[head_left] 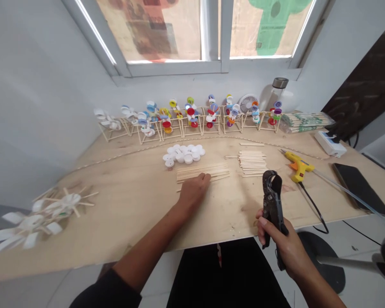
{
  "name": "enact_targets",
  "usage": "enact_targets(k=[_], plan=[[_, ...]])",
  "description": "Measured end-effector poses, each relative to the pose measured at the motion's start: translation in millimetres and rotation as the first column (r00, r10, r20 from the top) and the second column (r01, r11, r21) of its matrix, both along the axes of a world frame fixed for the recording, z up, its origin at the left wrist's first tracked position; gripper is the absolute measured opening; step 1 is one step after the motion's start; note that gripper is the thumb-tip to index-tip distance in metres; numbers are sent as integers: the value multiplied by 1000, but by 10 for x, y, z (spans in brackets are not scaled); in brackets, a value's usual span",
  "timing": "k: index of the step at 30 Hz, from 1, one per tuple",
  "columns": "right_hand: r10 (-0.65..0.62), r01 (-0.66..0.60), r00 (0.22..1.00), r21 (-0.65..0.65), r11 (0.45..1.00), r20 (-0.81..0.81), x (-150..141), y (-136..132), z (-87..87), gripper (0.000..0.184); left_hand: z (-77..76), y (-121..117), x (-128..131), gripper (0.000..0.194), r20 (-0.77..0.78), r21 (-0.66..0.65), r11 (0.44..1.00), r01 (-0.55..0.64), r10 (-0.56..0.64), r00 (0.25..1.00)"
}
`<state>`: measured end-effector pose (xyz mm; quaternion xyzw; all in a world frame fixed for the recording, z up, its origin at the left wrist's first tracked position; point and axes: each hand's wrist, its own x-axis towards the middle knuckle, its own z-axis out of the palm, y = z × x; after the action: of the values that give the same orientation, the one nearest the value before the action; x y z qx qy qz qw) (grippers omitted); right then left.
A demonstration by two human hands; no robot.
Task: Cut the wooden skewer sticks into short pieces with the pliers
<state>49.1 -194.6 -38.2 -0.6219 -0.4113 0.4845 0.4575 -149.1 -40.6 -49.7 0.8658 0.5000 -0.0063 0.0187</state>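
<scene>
My left hand (195,191) is closed at the near edge of a row of long thin wooden sticks (200,172); a stick shows on both sides of its fingers, though the fingertips are hidden. Held upright in my right hand (282,244) is a black pipe cutter (272,199), its curved jaw up, over the table's front edge. Just beyond that jaw lies a stack of shorter cut sticks (253,162). White bottle caps (184,154) are bunched behind the long sticks.
Stick frames carrying colourful cap wheels (192,117) line the back. White wheel pieces (32,224) lie at left. At right are a yellow glue gun (298,165), a dark phone (361,188), a power strip (330,143), and bagged sticks (308,122). A glass bottle (276,94) stands behind.
</scene>
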Motion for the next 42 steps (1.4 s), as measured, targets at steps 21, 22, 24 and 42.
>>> enact_targets(k=[21, 22, 24, 42], plan=[[-18, 19, 996, -2, 1000, 85, -127, -14, -18, 36, 237, -382, -393, 24, 568, -2, 958, -285, 236, 788], [-10, 10, 996, 2, 1000, 86, -144, -11, -11, 35, 229, -390, -407, 26, 620, -7, 955, -298, 238, 748], [-3, 2, 996, 7, 1000, 88, -180, -7, 5, 35, 192, -408, -431, 29, 705, -27, 955, -297, 229, 672], [14, -18, 995, 40, 999, 96, -351, 44, -9, 31, -65, -777, -374, 12, 978, -43, 948, -315, 104, 179]])
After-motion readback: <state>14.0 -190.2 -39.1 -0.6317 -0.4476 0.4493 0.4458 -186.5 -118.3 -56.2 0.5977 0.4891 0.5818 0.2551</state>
